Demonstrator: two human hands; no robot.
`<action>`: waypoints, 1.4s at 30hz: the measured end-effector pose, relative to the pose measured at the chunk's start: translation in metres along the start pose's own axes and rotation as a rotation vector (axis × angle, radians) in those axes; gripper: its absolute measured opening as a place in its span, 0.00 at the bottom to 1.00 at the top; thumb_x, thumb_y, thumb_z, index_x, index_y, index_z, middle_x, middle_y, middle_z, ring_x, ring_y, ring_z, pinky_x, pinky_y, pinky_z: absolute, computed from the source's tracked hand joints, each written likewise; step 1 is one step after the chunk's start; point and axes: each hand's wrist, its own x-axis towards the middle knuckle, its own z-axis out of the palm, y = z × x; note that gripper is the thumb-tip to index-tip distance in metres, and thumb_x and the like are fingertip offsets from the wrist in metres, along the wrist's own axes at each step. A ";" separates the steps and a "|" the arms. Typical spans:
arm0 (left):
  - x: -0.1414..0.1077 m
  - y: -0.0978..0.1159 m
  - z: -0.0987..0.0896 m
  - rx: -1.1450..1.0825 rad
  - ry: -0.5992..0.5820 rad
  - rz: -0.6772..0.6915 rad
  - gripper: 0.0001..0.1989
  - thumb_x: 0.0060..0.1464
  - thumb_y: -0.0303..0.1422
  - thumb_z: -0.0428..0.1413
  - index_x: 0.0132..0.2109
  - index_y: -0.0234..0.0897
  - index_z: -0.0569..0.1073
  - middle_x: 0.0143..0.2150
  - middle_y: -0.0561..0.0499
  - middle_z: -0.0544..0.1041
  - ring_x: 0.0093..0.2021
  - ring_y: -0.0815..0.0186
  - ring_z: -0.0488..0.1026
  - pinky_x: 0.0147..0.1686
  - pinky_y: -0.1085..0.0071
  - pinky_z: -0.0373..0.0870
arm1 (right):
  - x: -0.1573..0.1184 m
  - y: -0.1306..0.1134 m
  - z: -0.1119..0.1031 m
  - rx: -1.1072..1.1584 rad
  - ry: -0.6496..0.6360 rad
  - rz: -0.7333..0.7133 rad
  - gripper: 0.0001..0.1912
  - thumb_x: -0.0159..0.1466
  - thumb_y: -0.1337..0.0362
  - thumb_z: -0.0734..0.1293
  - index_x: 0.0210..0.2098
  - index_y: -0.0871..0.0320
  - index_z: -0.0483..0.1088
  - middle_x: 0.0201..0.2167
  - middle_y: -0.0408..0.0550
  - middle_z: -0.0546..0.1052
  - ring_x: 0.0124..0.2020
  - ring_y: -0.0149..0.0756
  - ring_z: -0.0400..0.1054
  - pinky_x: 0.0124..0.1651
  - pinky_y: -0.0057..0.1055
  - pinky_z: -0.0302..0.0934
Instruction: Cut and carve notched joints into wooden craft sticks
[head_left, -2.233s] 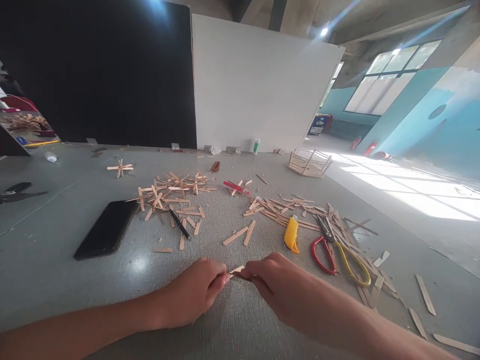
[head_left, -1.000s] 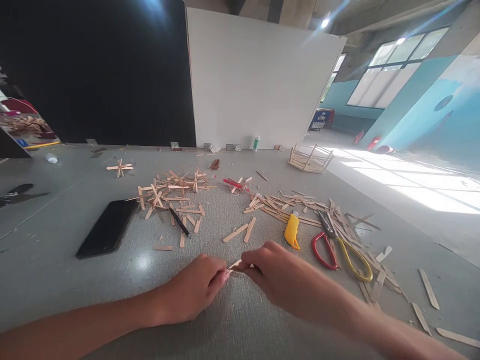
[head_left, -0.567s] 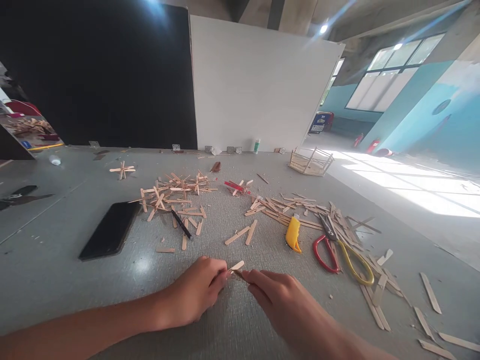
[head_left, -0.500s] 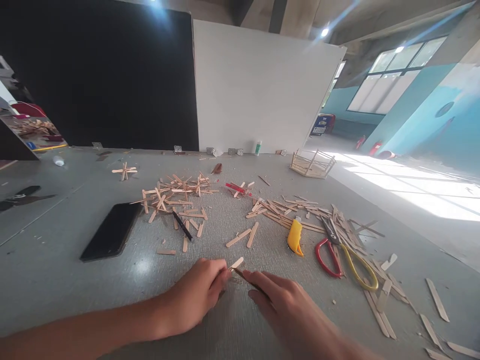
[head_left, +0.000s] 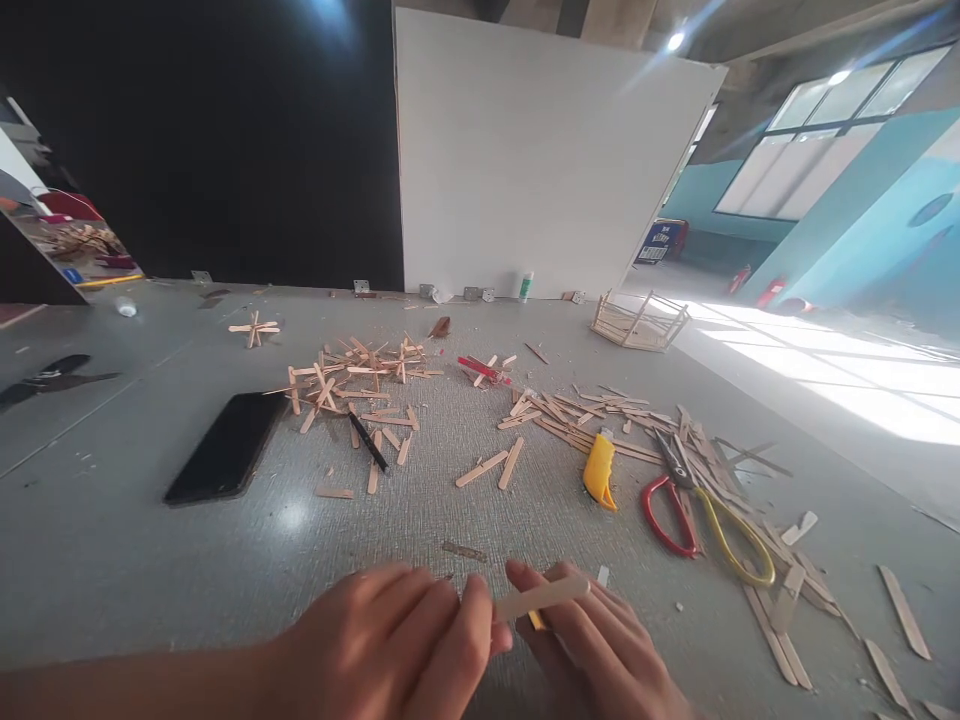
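Right at the near edge of the head view, the left hand (head_left: 405, 645) is closed with its fingertips pinching a flat wooden stick (head_left: 551, 596). The stick points to the right, its rounded end lying over the fingers of the right hand (head_left: 592, 640). The right hand is curled just beside the left, and a small yellow piece (head_left: 537, 620) shows at its fingers under the stick; whether that hand grips anything firmly cannot be told.

Just beyond the hands, a thin brown strip (head_left: 464, 551) lies flat on the worktop (head_left: 427, 520). Farther off, two loose sticks (head_left: 491, 467) lie near each other, between a scattered heap of sticks (head_left: 367, 365) on the left and a longer spread of sticks (head_left: 585, 420) on the right. A black pen (head_left: 368, 442) rests across some sticks by the left heap, and a black phone (head_left: 226, 448) lies left of it. Toward the right are a yellow cutter (head_left: 600, 472) and scissors with one red and one yellow handle loop (head_left: 679, 475), their blades pointing away and reaching the sticks.

Near the panels at the back stand a star-shaped stick piece (head_left: 255, 329), a small white-and-green bottle (head_left: 526, 286) and a low stick frame (head_left: 639, 324).
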 end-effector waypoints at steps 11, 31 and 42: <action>-0.016 0.002 0.034 -0.677 -0.506 -0.786 0.20 0.74 0.33 0.40 0.31 0.39 0.64 0.22 0.59 0.66 0.21 0.71 0.62 0.23 0.72 0.58 | -0.019 0.021 0.003 -0.038 -0.261 0.151 0.28 0.72 0.75 0.55 0.71 0.60 0.51 0.41 0.53 0.80 0.32 0.35 0.77 0.30 0.27 0.70; -0.033 0.001 0.062 -0.874 -0.676 -0.987 0.22 0.72 0.42 0.40 0.28 0.40 0.56 0.18 0.60 0.57 0.20 0.71 0.54 0.22 0.73 0.46 | 0.000 0.013 0.008 -0.349 -0.752 0.166 0.44 0.53 0.84 0.58 0.70 0.63 0.60 0.28 0.46 0.76 0.20 0.33 0.69 0.24 0.28 0.58; -0.029 -0.001 0.061 -0.941 -0.692 -0.967 0.22 0.71 0.42 0.41 0.27 0.40 0.59 0.18 0.59 0.60 0.18 0.71 0.58 0.21 0.73 0.50 | 0.019 0.027 -0.009 -0.170 -0.805 0.284 0.40 0.58 0.83 0.59 0.66 0.51 0.66 0.26 0.43 0.76 0.21 0.30 0.68 0.24 0.26 0.53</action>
